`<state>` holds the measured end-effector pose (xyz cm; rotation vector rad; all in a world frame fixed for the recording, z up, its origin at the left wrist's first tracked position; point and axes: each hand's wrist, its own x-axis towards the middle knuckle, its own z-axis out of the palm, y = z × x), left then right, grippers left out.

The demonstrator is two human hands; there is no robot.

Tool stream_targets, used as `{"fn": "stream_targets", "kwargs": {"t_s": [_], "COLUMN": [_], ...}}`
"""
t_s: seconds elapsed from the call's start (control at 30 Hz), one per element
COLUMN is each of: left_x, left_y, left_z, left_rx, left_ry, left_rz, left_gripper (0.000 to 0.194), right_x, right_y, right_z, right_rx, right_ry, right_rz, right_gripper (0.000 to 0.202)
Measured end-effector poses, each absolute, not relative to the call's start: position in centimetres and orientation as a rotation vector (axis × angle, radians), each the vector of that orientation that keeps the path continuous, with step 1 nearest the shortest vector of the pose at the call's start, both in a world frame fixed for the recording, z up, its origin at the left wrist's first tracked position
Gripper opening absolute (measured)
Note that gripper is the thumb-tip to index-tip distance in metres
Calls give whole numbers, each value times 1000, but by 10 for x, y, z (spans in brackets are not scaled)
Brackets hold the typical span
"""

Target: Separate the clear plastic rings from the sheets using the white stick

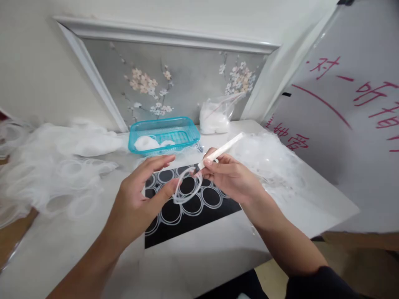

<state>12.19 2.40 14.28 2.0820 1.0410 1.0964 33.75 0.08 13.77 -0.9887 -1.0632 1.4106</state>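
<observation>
My right hand is closed around a slim white-handled tool with a short dark tip pointing down and left. At that tip, a thin translucent white ring is held up over a black sheet. My left hand is open, its thumb and fingers spread apart. The left thumb's tip is at the ring's left side; whether it touches the ring I cannot tell. Rows of pale-edged circles cover the black sheet, which lies flat on the white table.
A blue plastic basket with white pieces inside stands behind the hands, beside a clear bag of white material. Translucent white rings are heaped at left and right. A framed flower picture and a whiteboard border the table.
</observation>
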Motion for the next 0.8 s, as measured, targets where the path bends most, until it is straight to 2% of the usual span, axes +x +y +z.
{"fn": "stream_targets", "kwargs": {"t_s": [0.2,0.4,0.57,0.67,0.8], "left_x": [91,94,104,100,93], "left_y": [10,11,22,31,37], "left_z": [168,165,158,157,161], "left_rx": [1877,2205,2174,1934,1672], "left_ry": [931,1063,1096,1096,957], "left_rz": [1156,1169,1134,1007,866], "left_gripper": [27,33,21,29,41], "right_x": [305,290,290,296,307], "right_y": [7,8,11,14,15], "right_z": [163,157,153,152,150], "right_rx": [-827,-836,-796,-806,-914], "right_ry": [-1143,-1119,-977,-903,-1107], "right_rz": [1414,1446,1624,1706,1534], "right_gripper": [22,22,22,20,25]}}
